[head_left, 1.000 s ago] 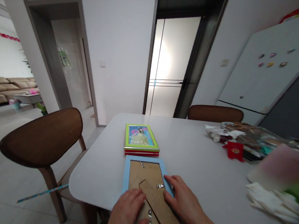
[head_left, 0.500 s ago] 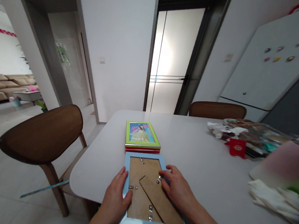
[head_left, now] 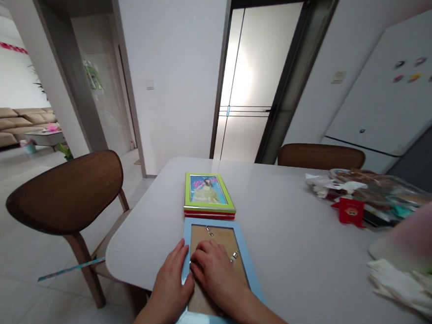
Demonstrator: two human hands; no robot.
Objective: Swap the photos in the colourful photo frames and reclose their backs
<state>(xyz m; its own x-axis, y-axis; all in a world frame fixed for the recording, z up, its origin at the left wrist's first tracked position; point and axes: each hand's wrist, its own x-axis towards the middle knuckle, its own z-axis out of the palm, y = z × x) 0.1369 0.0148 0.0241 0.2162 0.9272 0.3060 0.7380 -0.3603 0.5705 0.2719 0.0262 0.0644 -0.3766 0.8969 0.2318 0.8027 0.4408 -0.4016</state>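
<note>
1. Right in front of you, at the near side of the table, lies the blue frame, back up, its near rim catching the light.
2. Your left hand is on its left rim, thumb over the top, fingers along the outer side: that grip is closed around the edge.
3. Your right hand reaches across, fingertips bunched at the inner left edge over a glint of metal; whether that grip is pinching it, I cannot tell.
4. Progress, then: the brown backing board lies inside the rim, so that much looks done. The right clip and far clip sit aslant; whether they lap the rim is too small to judge. Your right arm hides the near part, so its state stays open.
5. Just beyond, a green frame tops the stack, picture up, red layers beneath.
6. Far right, a red item sits before clear wrapping; past the far edge, a brown chair.
</note>
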